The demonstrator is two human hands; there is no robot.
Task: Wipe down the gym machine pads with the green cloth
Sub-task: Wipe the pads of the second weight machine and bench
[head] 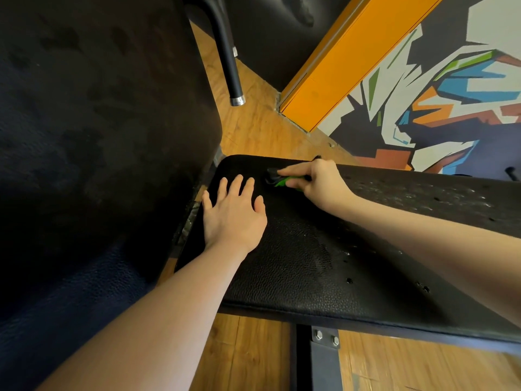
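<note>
Head: right hand (315,182) grips green cloth (284,182)

The green cloth (284,182), bunched small, lies at the far edge of the black seat pad (324,266).

Hands (234,213) apart (left flat, right (318,180) curled)

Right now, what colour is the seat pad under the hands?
Black, with a pebbled leather-like grain: the seat pad, seen from the head view, the only one.
</note>
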